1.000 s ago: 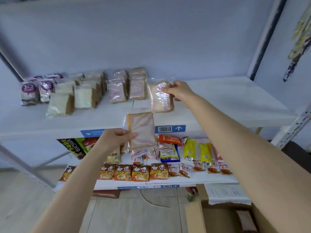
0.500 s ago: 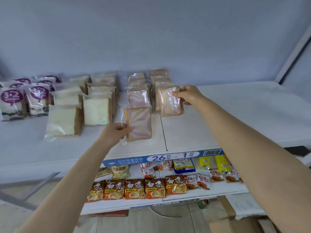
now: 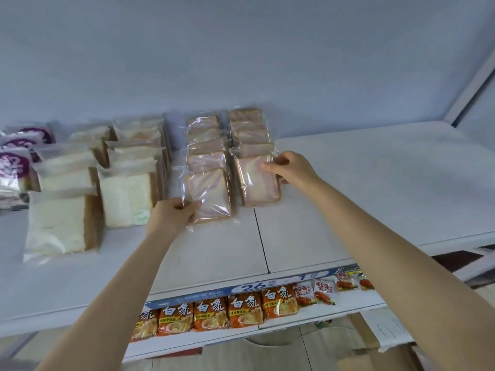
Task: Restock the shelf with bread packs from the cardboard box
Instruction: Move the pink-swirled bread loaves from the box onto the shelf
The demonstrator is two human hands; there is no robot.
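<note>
Two clear packs of pink-swirled bread stand at the front of two rows on the white upper shelf (image 3: 375, 188). My left hand (image 3: 171, 215) grips the lower left corner of the left bread pack (image 3: 211, 195), which leans against the row behind it. My right hand (image 3: 290, 168) holds the upper right edge of the right bread pack (image 3: 258, 183), also resting on the shelf. A corner of the cardboard box (image 3: 367, 336) shows at the bottom right, under the lower shelf.
White toast packs (image 3: 126, 196) stand in rows to the left, with purple-labelled packs (image 3: 13, 164) at the far left. The shelf's right half is bare. Orange noodle packets (image 3: 214, 311) and small red snack packets (image 3: 324, 290) line the lower shelf.
Both hands carried their packs up and forward onto the upper shelf. The left pack went from mid-air below the shelf edge to the front of the left row. The view tilted down.
</note>
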